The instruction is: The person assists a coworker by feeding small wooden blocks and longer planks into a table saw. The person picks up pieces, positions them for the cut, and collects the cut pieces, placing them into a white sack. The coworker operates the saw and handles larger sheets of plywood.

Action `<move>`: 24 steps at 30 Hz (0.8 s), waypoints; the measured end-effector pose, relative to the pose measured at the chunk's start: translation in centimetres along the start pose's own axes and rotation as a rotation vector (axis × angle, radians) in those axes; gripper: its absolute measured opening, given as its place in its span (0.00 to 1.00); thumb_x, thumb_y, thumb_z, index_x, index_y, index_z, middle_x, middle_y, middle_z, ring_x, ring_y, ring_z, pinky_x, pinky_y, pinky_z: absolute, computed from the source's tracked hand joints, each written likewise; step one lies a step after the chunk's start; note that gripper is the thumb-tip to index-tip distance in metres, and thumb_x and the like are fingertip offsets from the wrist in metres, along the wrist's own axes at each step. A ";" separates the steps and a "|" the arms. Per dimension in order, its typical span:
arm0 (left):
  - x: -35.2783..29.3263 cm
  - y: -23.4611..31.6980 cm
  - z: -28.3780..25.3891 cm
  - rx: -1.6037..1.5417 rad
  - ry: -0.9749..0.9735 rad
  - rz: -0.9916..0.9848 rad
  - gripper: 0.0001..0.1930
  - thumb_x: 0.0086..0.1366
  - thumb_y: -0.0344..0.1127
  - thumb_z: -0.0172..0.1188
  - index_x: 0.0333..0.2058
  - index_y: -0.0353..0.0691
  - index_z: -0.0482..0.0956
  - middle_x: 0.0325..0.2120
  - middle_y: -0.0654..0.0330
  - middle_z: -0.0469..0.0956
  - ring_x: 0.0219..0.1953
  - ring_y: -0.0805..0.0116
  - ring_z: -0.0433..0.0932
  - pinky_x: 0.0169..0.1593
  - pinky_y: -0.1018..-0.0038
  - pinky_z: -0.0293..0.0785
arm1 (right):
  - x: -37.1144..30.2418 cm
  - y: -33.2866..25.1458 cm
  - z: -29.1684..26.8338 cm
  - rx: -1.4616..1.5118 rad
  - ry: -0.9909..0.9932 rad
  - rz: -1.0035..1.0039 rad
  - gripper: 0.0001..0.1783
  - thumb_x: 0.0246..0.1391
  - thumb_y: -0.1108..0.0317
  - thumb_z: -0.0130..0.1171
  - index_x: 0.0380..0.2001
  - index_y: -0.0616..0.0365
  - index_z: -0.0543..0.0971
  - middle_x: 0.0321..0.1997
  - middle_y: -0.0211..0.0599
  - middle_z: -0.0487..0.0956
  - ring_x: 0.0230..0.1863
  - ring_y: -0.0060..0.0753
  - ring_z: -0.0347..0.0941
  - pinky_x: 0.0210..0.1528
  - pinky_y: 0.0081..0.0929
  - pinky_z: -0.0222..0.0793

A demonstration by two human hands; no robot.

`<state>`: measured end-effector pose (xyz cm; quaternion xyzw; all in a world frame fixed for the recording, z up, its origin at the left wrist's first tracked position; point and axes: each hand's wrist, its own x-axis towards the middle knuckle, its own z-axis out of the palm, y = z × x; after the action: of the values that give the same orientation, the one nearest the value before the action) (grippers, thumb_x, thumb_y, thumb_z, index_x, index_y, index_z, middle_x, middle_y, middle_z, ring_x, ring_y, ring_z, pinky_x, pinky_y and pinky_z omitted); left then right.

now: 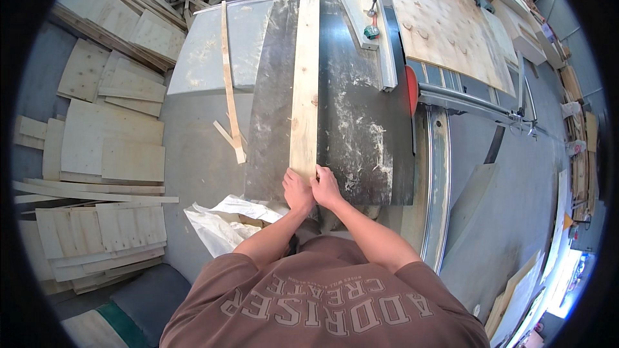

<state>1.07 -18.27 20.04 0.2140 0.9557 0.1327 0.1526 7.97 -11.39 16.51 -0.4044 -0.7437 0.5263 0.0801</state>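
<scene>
A long pale wooden plank (305, 84) lies lengthwise on the dark, sawdust-strewn saw table (361, 122). My left hand (297, 191) and my right hand (327, 188) sit side by side at the plank's near end, both gripping it. The red saw blade (411, 92) stands at the table's right edge, well to the right of the plank. A thin wooden strip (229, 84) lies loose to the left of the plank.
Plywood offcuts (109, 122) are stacked on the floor at left. A white sack (222, 222) lies by my left side. A large plywood sheet (445, 26) rests beyond the blade, with another person's hands at its far end. A metal fence rail (384, 32) runs along the table.
</scene>
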 end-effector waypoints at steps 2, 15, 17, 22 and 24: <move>0.4 -0.1 0.0 0.013 -0.007 0.006 0.40 0.58 0.43 0.71 0.61 0.28 0.61 0.55 0.43 0.73 0.57 0.41 0.74 0.56 0.53 0.78 | 0.1 -0.1 0.0 0.007 -0.011 0.002 0.27 0.62 0.68 0.58 0.62 0.67 0.72 0.59 0.59 0.76 0.62 0.61 0.72 0.65 0.50 0.67; -0.6 1.8 -0.4 0.222 -0.108 0.030 0.56 0.50 0.40 0.75 0.70 0.25 0.51 0.60 0.45 0.67 0.57 0.44 0.73 0.52 0.57 0.84 | -7.6 1.6 0.0 0.124 0.171 0.084 0.27 0.63 0.66 0.61 0.61 0.69 0.73 0.59 0.56 0.76 0.58 0.51 0.76 0.63 0.42 0.71; -0.5 1.3 -0.2 0.199 -0.106 0.040 0.61 0.45 0.41 0.78 0.70 0.22 0.48 0.59 0.41 0.66 0.59 0.41 0.71 0.55 0.55 0.82 | -10.4 2.1 -0.3 0.148 0.238 0.120 0.24 0.63 0.66 0.62 0.59 0.68 0.75 0.56 0.51 0.78 0.50 0.43 0.80 0.55 0.37 0.76; -0.5 0.7 0.5 0.215 -0.131 0.040 0.64 0.44 0.44 0.78 0.71 0.24 0.45 0.58 0.40 0.65 0.60 0.39 0.70 0.59 0.53 0.78 | -17.6 3.2 -2.3 0.303 0.313 0.277 0.22 0.62 0.64 0.63 0.56 0.64 0.77 0.55 0.47 0.79 0.44 0.42 0.81 0.51 0.37 0.77; -0.4 0.2 0.6 0.218 -0.142 0.029 0.65 0.44 0.45 0.78 0.72 0.25 0.43 0.60 0.41 0.65 0.61 0.39 0.70 0.60 0.53 0.77 | -20.5 3.3 -2.3 0.302 0.371 0.284 0.20 0.63 0.64 0.63 0.53 0.65 0.78 0.52 0.46 0.81 0.41 0.39 0.81 0.49 0.36 0.76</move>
<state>1.75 -18.16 19.64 0.2520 0.9480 0.0149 0.1937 24.43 -23.40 20.99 -0.5777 -0.5653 0.5539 0.1997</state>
